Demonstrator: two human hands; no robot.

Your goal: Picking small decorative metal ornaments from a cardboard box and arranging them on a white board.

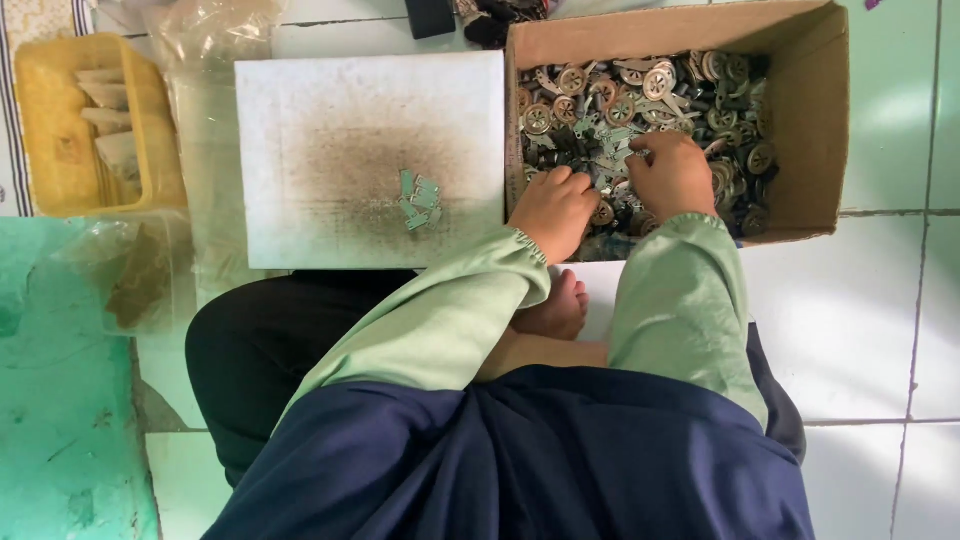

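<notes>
Hands dig in the box [800, 120]: left hand [553, 210] clenched, right hand [672, 172] pinching among metal parts [640, 95]; few plates [420, 200] lie on the board [330, 130], most parts unsorted

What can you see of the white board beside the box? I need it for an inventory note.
The square white board lies flat on the tiled floor, left of the open cardboard box and against its side. Its middle is smudged dark brown. A small pile of pale green metal pieces rests near its right edge. Neither hand touches it.
</notes>
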